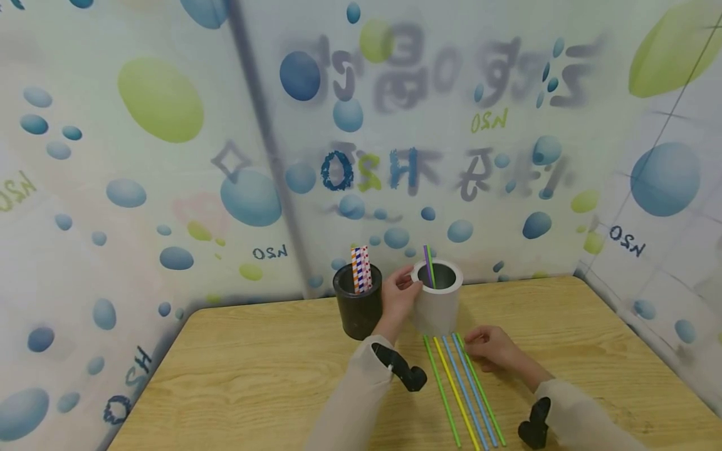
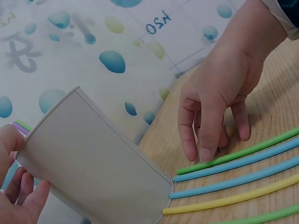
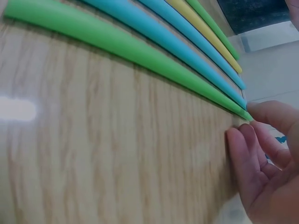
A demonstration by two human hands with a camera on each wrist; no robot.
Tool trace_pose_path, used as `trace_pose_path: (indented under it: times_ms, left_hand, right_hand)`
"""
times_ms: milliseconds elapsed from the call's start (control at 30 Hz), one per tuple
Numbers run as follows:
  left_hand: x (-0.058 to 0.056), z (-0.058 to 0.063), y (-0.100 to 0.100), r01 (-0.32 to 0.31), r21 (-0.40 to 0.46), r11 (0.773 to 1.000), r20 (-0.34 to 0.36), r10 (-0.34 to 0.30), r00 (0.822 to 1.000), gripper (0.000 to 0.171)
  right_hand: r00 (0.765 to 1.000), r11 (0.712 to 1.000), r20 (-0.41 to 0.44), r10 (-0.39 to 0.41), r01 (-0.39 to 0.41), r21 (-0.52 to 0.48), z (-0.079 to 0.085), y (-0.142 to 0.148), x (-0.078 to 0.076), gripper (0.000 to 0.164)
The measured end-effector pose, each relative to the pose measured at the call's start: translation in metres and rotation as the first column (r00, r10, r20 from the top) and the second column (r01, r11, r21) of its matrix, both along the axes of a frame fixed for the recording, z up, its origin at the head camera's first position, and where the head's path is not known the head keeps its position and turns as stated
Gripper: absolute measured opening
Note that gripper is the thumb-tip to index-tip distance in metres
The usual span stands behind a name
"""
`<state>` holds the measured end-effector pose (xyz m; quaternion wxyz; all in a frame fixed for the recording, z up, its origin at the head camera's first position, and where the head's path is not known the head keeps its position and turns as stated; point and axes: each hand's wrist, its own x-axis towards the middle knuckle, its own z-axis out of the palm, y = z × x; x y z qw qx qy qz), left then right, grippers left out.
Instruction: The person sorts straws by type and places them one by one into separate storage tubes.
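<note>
Lying on the wooden table (image 1: 254, 363) in front of the white cup (image 1: 437, 316), side by side: a green straw (image 1: 442, 391), a yellow straw (image 2: 233, 198), two blue straws (image 2: 233, 183) and an outermost green straw (image 3: 117, 46). Near the cup's right front, at that outermost straw's far end: right hand (image 1: 493, 347), touching with fingertips; cannot tell whether pinching. At the cup's left: left hand (image 1: 399, 297), gripping by the rim. Inside the cup: a purple straw (image 1: 427, 260) and another green one, protruding above. Left of the cup: a black cup (image 1: 361, 319) holding patterned straws (image 1: 361, 269). Behind the cup: a drop-printed wall covering (image 1: 169, 163).
</note>
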<state>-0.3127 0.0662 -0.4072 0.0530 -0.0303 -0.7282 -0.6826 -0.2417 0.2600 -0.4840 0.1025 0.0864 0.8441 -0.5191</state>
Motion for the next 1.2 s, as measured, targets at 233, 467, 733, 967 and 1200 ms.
trace_pose_path:
  times_ms: [233,467,733,967,1200]
  left_hand:
    - [0.0,0.0,-0.001,0.005,0.008,1.0,-0.004,-0.005,1.0,0.036]
    - [0.0,0.0,-0.001,0.0,0.01,1.0,0.004,-0.001,1.0,0.037]
    - [-0.001,-0.001,-0.001,0.003,0.014,1.0,0.008,-0.003,1.0,0.036]
    - [0.0,0.0,0.0,0.003,0.017,1.0,0.02,-0.003,1.0,0.036]
    - [0.0,0.001,0.0,0.003,0.016,1.0,0.022,-0.003,1.0,0.036]
  right_hand:
    - [0.999,1.0,-0.041,-0.02,0.02,0.012,-0.001,-0.004,0.001,0.028]
    - [0.997,0.999,-0.071,-0.034,0.036,0.026,-0.002,-0.008,0.001,0.026]
    - [0.995,0.997,-0.084,-0.046,0.05,0.054,-0.002,-0.01,0.0,0.025]
    - [0.997,0.993,-0.066,-0.041,0.048,0.11,0.001,-0.012,-0.001,0.025]
    - [0.998,0.99,-0.039,-0.045,0.05,0.132,0.0,-0.013,-0.004,0.023]
